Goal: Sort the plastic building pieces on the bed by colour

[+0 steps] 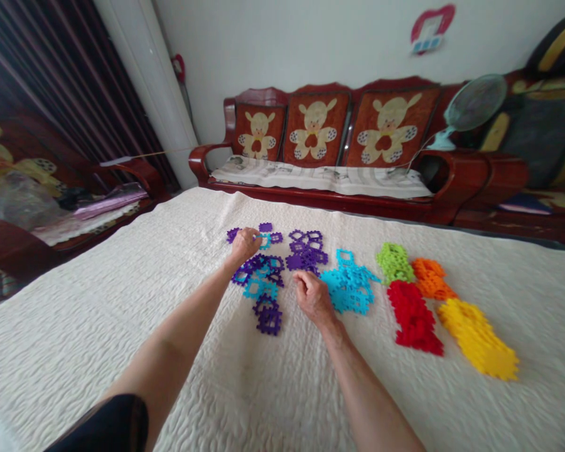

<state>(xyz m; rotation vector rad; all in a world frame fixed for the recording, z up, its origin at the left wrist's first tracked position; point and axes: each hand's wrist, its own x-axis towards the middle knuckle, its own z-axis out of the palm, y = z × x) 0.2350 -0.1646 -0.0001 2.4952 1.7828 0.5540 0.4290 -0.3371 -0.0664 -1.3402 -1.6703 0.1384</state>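
Observation:
Over the far purple pieces, my left hand (245,243) is closed, its fingertips pinching the edge of a light-blue interlocking tile (265,241). Purple tiles (265,226) lie around that hand. Closer to me is a mixed heap of purple and blue tiles (261,285), ending in purple square tiles (269,320). My right hand (313,295) is curled closed just in front of a purple tile pile (306,254); whatever its fingers hold, if anything, is hidden. Right of it, a light-blue tile pile (351,285) spreads out.
Farther right lie green tiles (394,262), orange tiles (432,278), a red stack (414,320) and a yellow stack (478,339). All rest on a cream quilted cover (169,389). Beyond its far edge stands a wooden sofa (311,188) with a fan (475,103) at its right.

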